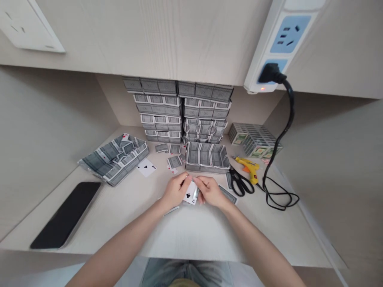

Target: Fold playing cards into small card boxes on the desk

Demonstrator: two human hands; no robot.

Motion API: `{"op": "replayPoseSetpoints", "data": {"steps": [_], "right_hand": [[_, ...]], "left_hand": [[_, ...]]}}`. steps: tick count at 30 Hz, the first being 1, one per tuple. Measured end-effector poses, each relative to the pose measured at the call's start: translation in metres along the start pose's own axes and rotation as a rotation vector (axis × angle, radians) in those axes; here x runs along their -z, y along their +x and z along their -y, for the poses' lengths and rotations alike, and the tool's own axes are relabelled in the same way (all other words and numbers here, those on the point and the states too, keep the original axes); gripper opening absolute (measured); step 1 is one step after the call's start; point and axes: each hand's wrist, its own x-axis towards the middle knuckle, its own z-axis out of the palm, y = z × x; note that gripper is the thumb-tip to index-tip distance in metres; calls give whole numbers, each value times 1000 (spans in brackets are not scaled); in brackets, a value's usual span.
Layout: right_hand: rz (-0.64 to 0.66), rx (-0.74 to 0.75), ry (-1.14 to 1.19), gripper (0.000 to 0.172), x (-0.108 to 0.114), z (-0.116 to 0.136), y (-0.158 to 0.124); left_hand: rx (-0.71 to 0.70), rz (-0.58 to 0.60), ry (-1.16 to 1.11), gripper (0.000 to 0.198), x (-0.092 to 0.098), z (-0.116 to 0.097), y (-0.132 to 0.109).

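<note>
Between my two hands is a playing card (190, 194), a two of clubs, face up above the front of the desk. My left hand (176, 189) pinches its left side with thumb and fingers. On the other side, my right hand (210, 191) grips the card's upper right edge, thumb on top. Just behind my hands stands an open box made of grey-backed cards (206, 165). Loose cards (174, 161) lie to its left, some face down. Part of another card is under my left hand, mostly hidden.
Stacked card boxes (160, 107) stand against the back wall. A card tray with loose cards (109, 159) and a black phone (67, 215) are at left. Black scissors (240, 183), a yellow glue gun (249, 167) with its cable, and wrapped card packs (254, 139) are at right.
</note>
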Motion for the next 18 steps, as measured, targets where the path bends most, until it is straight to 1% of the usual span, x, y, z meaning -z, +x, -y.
{"op": "replayPoseSetpoints", "data": {"steps": [3,6,10,12,15,18], "right_hand": [[113,-38,38,35,3,1,-1],[172,-74,75,31,4,-4,1],[169,-124,92,27,1,-13,4],[175,-135,93,26,-1,-15,4],[188,-134,107,25,-1,-16,3],[182,-111,145,26,0,-12,2]], "left_hand": [[-26,71,-24,32,5,1,3],[-23,146,29,30,9,2,5],[5,167,124,32,10,2,6],[6,174,127,34,8,2,6],[9,193,47,36,6,3,4],[37,179,-79,39,5,3,3]]}}
